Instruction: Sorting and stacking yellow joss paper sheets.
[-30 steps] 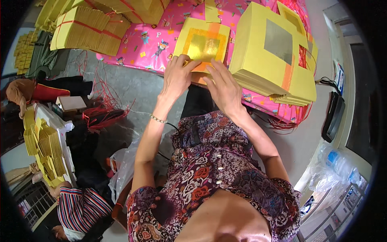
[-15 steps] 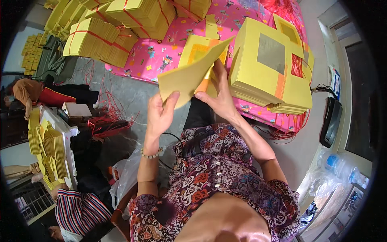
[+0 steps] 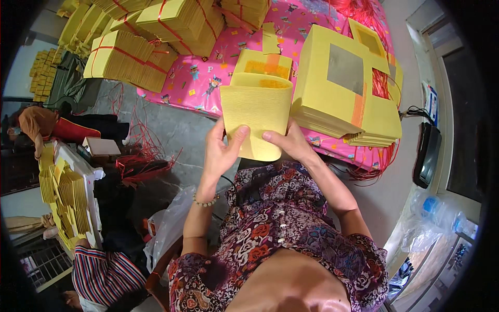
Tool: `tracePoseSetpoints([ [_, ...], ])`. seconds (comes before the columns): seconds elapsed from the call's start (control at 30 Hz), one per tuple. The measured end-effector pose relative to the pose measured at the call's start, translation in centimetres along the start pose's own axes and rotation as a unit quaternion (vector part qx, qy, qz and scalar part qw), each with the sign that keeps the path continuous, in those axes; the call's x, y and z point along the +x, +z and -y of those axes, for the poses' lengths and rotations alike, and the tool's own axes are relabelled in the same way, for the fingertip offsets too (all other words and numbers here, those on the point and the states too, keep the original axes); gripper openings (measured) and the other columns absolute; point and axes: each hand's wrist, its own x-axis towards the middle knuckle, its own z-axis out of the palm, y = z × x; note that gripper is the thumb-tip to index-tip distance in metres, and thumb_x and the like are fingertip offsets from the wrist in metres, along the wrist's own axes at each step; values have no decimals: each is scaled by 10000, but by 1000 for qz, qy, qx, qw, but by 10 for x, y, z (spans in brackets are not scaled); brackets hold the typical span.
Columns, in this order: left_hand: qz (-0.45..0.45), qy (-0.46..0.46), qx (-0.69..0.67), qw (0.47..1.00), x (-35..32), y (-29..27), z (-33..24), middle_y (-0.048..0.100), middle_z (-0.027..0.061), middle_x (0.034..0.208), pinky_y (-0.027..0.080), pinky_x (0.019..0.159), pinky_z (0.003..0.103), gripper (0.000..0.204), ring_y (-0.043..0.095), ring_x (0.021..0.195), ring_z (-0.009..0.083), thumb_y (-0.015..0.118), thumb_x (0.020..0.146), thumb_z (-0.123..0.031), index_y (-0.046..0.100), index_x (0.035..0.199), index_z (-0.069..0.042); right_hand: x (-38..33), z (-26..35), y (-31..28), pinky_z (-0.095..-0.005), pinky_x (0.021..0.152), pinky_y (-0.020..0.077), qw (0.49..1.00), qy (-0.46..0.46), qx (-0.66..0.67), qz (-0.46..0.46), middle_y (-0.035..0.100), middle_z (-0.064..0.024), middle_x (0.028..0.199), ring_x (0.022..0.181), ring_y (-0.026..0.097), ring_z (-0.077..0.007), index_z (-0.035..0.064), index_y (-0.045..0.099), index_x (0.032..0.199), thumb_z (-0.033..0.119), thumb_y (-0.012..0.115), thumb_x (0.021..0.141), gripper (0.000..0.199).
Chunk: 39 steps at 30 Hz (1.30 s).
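Between my two hands a ribbed yellow paper sheet (image 3: pixel 257 112) is bent round into a loop, its curved top edge facing away from me. My left hand (image 3: pixel 221 148) grips its lower left side with the thumb on the front. My right hand (image 3: pixel 293 140) holds the lower right side, thumb also on the front; the other fingers of both hands are mostly hidden behind the paper. Just beyond it, a yellow sheet with an orange patch (image 3: pixel 254 60) lies on the pink patterned table cover (image 3: pixel 200 78).
To the right stands a stack of yellow sheets with grey and orange patches (image 3: pixel 322 78). Bundles tied with red strips (image 3: pixel 127 60) stand at the far left. Red strips (image 3: pixel 150 164) litter the floor. Two other people sit at left by a table of folded yellow paper (image 3: pixel 67 197).
The yellow sheet has turned from a slanted, edge-on position to face me, its ribbed side showing. My right hand has come down from its inner side to the lower right edge.
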Motion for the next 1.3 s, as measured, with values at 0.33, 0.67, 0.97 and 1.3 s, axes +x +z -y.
tracePoseSetpoints([
  [0.33, -35, 47, -23, 998, 5, 12, 0, 552, 115, 1147, 454, 893, 285, 439, 538, 1051, 154, 624, 863, -42, 406, 1241, 8, -4, 9, 7, -300, 890, 460, 999, 7, -24, -48, 598, -107, 1131, 1042, 559, -158, -19, 467, 1250, 195, 688, 836, 516],
  [0.67, -6, -89, -125, 988, 21, 2, 7, 506, 107, 1276, 424, 950, 287, 434, 503, 1141, 151, 445, 951, -48, 330, 1366, 2, 16, 3, 5, -266, 831, 498, 994, 93, 16, -55, 607, -100, 1126, 967, 600, -135, -34, 488, 1243, 183, 592, 913, 409],
  [0.97, 24, -180, -204, 962, 37, -7, 3, 517, 142, 1276, 472, 937, 328, 427, 556, 1125, 215, 409, 961, -67, 328, 1375, -1, 32, -3, -2, -273, 853, 489, 983, 132, 118, -50, 591, -113, 1154, 1005, 595, -158, -37, 488, 1241, 220, 589, 917, 426],
  [1.3, 21, -180, -184, 966, 45, -8, 6, 543, 147, 1232, 488, 907, 330, 393, 575, 1093, 214, 417, 961, -78, 359, 1337, 20, 39, -2, -2, -305, 902, 500, 957, 207, 196, -51, 578, -154, 1182, 1050, 602, -196, -65, 464, 1250, 242, 538, 943, 441],
])
